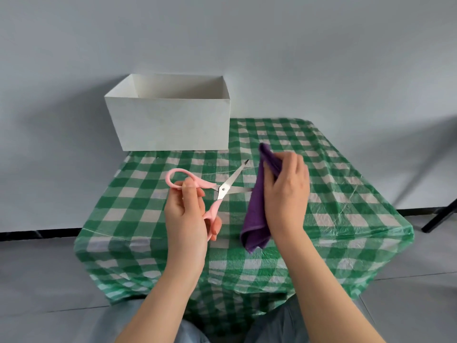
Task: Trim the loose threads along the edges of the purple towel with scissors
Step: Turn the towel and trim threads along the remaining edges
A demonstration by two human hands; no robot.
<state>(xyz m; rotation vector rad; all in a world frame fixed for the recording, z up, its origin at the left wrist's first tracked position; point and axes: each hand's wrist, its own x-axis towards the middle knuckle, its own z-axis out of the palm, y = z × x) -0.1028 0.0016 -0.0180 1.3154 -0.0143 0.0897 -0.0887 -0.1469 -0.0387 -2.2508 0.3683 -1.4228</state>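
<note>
My right hand (pixel 288 194) pinches the purple towel (pixel 257 209) near its top, so the cloth hangs down above the table with its lower fold loose. My left hand (pixel 188 214) grips the pink-handled scissors (pixel 222 190) by their handles. The steel blades are spread apart, one pointing up and right, the other pointing right until it passes behind the towel's left edge. The loose threads are too fine to make out.
A small table under a green and white checked cloth (pixel 333 194) lies beneath both hands. An open white box (pixel 170 122) stands at its far left corner against the grey wall. A dark stand leg (pixel 440 216) rests on the floor at right.
</note>
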